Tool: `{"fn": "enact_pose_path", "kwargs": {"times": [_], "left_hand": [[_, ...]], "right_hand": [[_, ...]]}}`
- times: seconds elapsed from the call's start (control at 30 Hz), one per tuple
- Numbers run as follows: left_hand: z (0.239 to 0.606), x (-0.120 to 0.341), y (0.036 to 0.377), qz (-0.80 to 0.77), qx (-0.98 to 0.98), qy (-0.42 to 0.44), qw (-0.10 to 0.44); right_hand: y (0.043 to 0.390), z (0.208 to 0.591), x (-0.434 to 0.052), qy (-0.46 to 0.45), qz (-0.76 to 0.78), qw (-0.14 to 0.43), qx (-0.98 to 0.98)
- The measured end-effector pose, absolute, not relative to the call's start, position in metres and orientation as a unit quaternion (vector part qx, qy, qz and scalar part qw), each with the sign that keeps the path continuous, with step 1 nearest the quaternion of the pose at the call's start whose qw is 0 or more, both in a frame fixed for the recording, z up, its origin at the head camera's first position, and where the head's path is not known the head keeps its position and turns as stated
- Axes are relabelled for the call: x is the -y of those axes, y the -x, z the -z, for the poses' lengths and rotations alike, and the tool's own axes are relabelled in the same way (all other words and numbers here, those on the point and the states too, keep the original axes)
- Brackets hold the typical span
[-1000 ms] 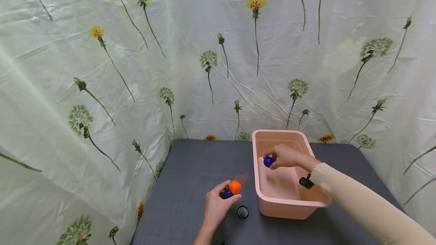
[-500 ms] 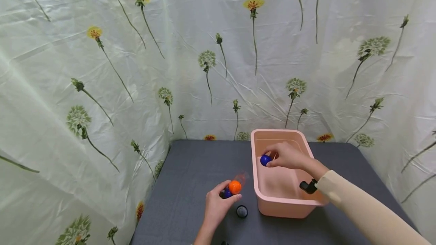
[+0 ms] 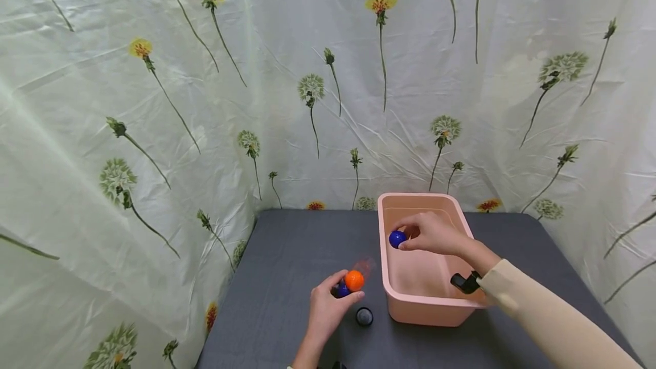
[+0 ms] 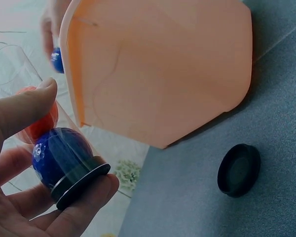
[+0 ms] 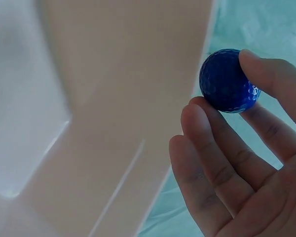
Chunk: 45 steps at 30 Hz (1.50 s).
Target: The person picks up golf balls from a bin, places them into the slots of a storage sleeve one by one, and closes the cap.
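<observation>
My right hand [image 3: 433, 235] pinches a blue golf ball [image 3: 397, 238] [image 5: 228, 80] between thumb and fingertips, inside the pink plastic bin [image 3: 425, 313] near its left wall. My left hand [image 3: 328, 306] grips a clear plastic tube [image 4: 24, 94] with a black bottom cap, left of the bin. The tube holds an orange ball [image 3: 353, 280] [image 4: 39, 126] and a blue ball [image 3: 341, 290] [image 4: 59, 153] below it. A loose black cap [image 3: 364, 316] [image 4: 239, 169] lies on the grey table beside my left hand.
The dark grey table [image 3: 292, 266] is enclosed by a pale curtain printed with dandelions [image 3: 154, 130] at the back and both sides. The pink bin [image 4: 163, 69] stands right of centre. A black wrist camera mount [image 3: 465, 282] shows on my right forearm.
My right hand with the blue ball has shifted slightly left and back inside the bin. My left hand with the tube has stayed put.
</observation>
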<state>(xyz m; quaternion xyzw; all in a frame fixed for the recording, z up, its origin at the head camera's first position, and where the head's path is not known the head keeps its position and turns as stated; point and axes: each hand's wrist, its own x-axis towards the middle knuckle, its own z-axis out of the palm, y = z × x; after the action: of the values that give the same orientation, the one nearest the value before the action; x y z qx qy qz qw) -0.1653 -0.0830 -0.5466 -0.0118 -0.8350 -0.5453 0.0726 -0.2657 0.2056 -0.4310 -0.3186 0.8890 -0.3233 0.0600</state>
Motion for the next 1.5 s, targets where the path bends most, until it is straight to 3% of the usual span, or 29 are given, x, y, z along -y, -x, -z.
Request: {"fn": "enact_pose_path", "kwargs": {"times": [0.5,1.0,1.5], "left_hand": [[0.544,0.081,0.164,0.53,0.845,0.014,0.07],[0.547,0.085,0.165,0.522,0.848,0.028,0.086],[0.551,0.103,0.163,0.568,0.817,-0.005,0.095]], "right_hand": [[0.234,0.417,-0.175,0.372,0.373,0.077,-0.846],[0.222,0.42,-0.16,0.362,0.382,0.083,-0.846],[0.183,0.424,-0.152,0.298,0.433,-0.024,-0.851]]}}
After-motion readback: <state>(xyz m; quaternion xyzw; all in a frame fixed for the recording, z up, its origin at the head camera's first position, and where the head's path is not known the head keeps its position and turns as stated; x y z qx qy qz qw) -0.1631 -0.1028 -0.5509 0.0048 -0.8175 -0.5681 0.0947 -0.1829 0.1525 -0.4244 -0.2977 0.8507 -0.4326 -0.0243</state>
